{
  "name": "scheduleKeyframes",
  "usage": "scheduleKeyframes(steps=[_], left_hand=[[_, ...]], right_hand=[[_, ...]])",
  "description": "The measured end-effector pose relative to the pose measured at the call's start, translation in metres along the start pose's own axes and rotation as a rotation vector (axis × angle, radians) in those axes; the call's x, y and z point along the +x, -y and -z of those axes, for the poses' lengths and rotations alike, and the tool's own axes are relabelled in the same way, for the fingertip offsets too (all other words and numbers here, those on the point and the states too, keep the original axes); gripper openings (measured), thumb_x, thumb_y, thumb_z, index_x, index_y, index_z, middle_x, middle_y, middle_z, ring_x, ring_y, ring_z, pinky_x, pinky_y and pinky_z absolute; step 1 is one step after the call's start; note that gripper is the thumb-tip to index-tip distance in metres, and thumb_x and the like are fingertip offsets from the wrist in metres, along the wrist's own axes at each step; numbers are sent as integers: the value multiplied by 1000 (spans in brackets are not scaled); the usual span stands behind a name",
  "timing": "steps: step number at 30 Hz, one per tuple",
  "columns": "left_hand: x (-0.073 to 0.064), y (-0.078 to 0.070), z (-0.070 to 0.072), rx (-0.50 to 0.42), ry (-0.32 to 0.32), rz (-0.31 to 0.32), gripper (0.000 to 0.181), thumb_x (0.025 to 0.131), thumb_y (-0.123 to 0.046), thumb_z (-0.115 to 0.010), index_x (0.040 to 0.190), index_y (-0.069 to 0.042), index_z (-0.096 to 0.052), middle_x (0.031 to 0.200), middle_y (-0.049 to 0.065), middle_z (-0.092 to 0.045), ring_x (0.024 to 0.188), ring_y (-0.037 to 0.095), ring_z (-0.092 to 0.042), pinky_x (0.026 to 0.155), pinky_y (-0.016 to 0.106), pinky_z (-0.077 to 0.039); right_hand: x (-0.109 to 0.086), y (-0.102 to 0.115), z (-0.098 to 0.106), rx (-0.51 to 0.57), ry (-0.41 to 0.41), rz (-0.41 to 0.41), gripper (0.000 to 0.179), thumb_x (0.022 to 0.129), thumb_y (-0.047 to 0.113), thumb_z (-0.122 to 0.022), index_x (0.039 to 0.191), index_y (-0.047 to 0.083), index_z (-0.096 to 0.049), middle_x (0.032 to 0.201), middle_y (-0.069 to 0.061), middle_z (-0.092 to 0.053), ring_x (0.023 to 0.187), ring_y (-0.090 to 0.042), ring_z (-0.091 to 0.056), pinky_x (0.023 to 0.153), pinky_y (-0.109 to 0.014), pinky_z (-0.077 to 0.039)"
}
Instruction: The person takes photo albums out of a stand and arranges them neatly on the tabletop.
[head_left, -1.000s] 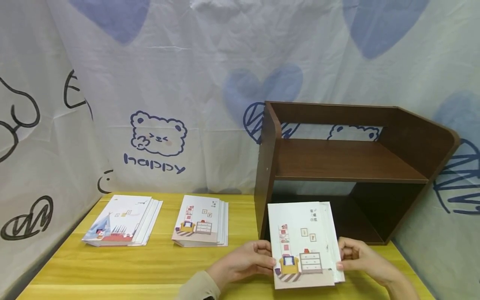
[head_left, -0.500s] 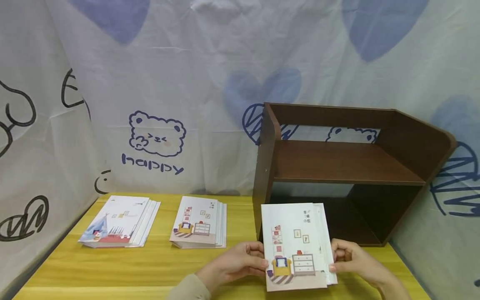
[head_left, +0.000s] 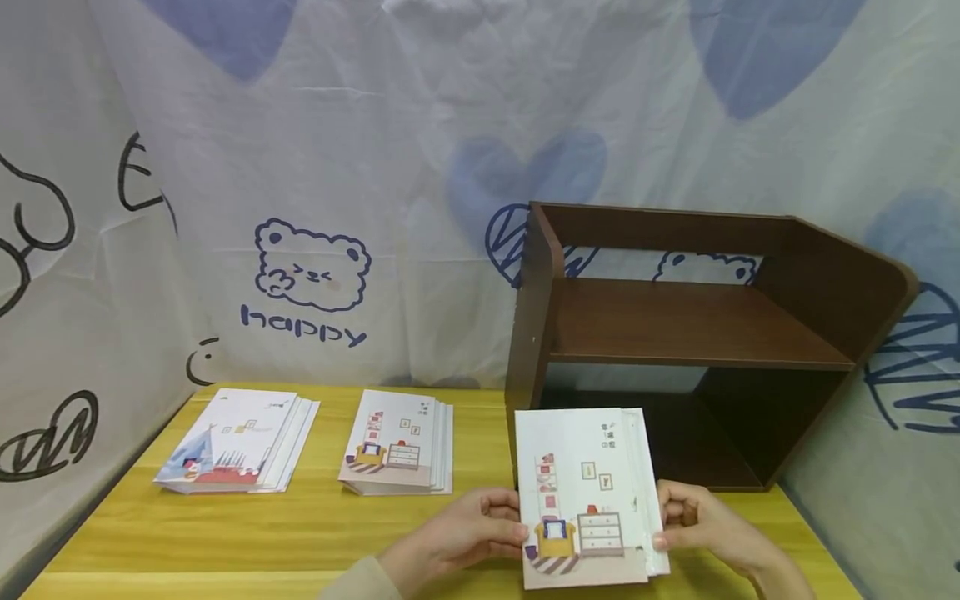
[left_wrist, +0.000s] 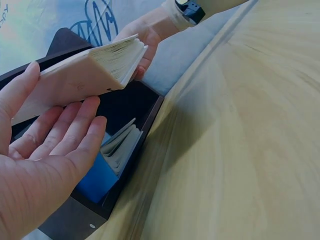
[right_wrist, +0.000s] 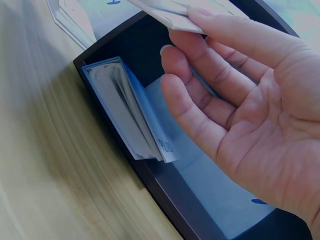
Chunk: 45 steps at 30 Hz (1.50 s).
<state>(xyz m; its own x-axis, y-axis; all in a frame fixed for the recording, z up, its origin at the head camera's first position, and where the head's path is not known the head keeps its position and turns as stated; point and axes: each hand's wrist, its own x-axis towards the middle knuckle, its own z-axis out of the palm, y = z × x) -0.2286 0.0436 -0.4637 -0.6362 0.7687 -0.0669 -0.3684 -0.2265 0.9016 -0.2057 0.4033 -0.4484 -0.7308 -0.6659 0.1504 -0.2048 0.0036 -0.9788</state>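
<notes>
Both hands hold a thick white photo album (head_left: 585, 487), raised and tilted with its cover up, in front of the bookshelf (head_left: 701, 321). The cover bears a drawing of a yellow armchair and a chest of drawers. My left hand (head_left: 472, 529) grips the spine side, thumb on the cover edge and fingers beneath, as the left wrist view shows. On the page side, my right hand (head_left: 708, 529) pinches the edge between thumb and fingers. A blue book (right_wrist: 120, 110) stands inside the lower compartment in the right wrist view; the head view does not show it.
Two more white albums lie on the yellow wood-grain table (head_left: 300, 546): one with a blue tent drawing (head_left: 232, 442) at far left, another with the armchair drawing (head_left: 393, 437) nearer the shelf. A printed cloth (head_left: 427, 208) hangs behind.
The album and both hands have shifted slightly left in the head view, still gripped the same way. The other albums and the shelf stay put.
</notes>
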Motion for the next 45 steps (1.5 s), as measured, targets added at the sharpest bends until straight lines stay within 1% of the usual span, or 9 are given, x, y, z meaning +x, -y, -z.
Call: scheduleKeyframes(steps=[3,9,14,19,25,30,32,38,45], left_hand=[[-3,2,0,5,-2,6,28,88,1,-63,116,4,-57,101,5,-70,93,16,-68,86,31,-58],[-9,8,6,5,8,-1,34,88,-1,-65,119,6,-56,102,4,-70,95,15,-67,85,30,-57],[-14,11,13,5,20,-3,43,88,-3,-66,127,9,-51,106,5,-70,97,15,-67,87,29,-57],[-23,10,17,-2,27,0,43,89,-5,-65,127,8,-51,108,4,-70,99,14,-67,89,30,-56],[-32,9,22,0,37,-11,41,90,-5,-64,127,6,-52,110,4,-70,101,14,-67,91,30,-55],[-40,4,28,-24,44,-3,34,91,-6,-64,123,0,-56,110,3,-71,102,13,-67,92,29,-55],[-43,3,30,-28,49,-5,30,91,-6,-64,120,-2,-58,110,2,-71,102,13,-67,91,28,-55],[-50,0,36,-5,26,-5,22,93,-5,-61,115,-6,-59,109,1,-71,100,12,-67,90,28,-55],[-60,-3,38,33,-14,-10,30,93,-11,-62,120,-2,-56,108,0,-71,98,12,-67,89,28,-55]], right_hand=[[0,1,-2,-2,4,-24,15,87,-15,-56,90,-8,-43,94,1,-75,84,-9,-68,68,-24,-56],[6,1,-6,-12,54,37,16,88,-15,-56,90,-11,-40,97,1,-73,85,-8,-67,68,-25,-56],[10,1,-10,-29,32,-2,17,86,-15,-58,91,-11,-42,95,2,-74,82,-5,-65,68,-21,-54],[15,2,-17,-24,14,-36,19,85,-14,-60,90,-11,-42,93,3,-74,81,-5,-65,69,-19,-54],[21,1,-27,16,49,14,18,85,-15,-59,90,-14,-41,98,0,-75,84,-7,-67,71,-20,-56],[27,2,-36,24,48,20,19,86,-13,-60,90,-14,-42,98,0,-75,84,-7,-68,72,-22,-57],[29,2,-39,10,55,49,19,86,-13,-60,90,-15,-42,98,0,-75,84,-7,-68,72,-24,-58],[34,0,-49,5,45,76,20,86,-12,-61,89,-15,-42,97,1,-74,84,-8,-69,72,-27,-59],[38,-2,-58,-11,21,69,20,86,-10,-62,89,-13,-43,96,0,-74,84,-7,-68,72,-26,-59]])
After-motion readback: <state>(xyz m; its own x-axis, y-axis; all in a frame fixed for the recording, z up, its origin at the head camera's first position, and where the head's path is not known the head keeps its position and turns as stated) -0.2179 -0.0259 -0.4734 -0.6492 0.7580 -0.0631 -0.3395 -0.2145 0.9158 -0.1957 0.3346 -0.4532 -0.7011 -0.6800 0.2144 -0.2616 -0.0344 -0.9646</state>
